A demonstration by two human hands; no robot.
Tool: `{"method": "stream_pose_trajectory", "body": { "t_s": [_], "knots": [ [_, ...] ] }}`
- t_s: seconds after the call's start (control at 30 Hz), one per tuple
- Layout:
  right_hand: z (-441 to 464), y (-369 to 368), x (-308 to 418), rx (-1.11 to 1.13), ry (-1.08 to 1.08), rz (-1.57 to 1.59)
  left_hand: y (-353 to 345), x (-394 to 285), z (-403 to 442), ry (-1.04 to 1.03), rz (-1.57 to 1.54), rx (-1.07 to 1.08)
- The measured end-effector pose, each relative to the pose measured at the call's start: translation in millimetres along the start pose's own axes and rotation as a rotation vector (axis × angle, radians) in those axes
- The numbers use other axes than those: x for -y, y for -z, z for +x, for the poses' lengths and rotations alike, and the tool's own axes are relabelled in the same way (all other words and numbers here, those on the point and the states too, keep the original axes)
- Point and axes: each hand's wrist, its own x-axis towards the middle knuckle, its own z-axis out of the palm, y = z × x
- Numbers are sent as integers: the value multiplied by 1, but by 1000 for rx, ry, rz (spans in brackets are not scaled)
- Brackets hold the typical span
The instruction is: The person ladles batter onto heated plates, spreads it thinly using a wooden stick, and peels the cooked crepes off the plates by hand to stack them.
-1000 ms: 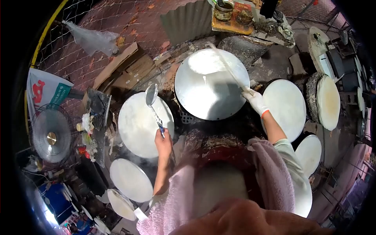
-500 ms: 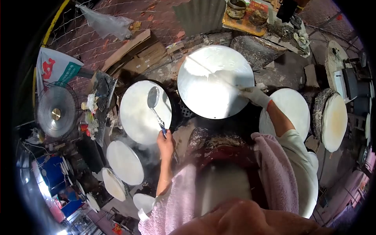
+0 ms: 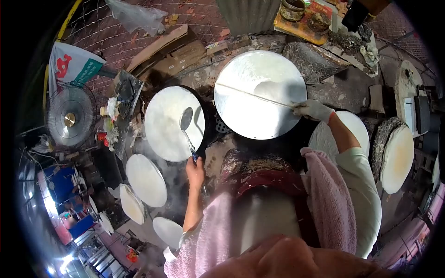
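Observation:
My left hand [image 3: 195, 171] is closed round the handle of a metal ladle [image 3: 186, 119]. The ladle's round bowl hangs above the left round griddle [image 3: 160, 118], which bears a pale layer and gives off steam. My right hand [image 3: 315, 111], in a whitish glove, grips a long thin stick [image 3: 248, 93] at the right rim of the central round griddle [image 3: 234, 118]. This stick lies across the griddle's white, wet-looking surface, where sunlight and a shadow fall. Whether it touches the surface I cannot tell.
Below my right forearm is another pale round [image 3: 352, 132]. A stack of pale flat rounds [image 3: 397, 157] stands at far right. More white discs [image 3: 146, 180] lie at lower left. A fan [image 3: 69, 119] stands left; cardboard [image 3: 174, 58] and a stained jar [image 3: 292, 10] are at the back.
The stick's far end has swung nearer to me across the central griddle. My left hand keeps the ladle over the left griddle. The camera view has shifted slightly.

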Motion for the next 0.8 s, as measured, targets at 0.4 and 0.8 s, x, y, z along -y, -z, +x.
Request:
{"method": "stream_pose_trajectory", "body": {
  "t_s": [0.4,0.8],
  "knots": [
    [-3,18,25,19,56,-165,-36,-23,86,-179,246,88],
    [11,-2,12,32,116,-209,-36,-36,62,-404,574,322]
  ]
}}
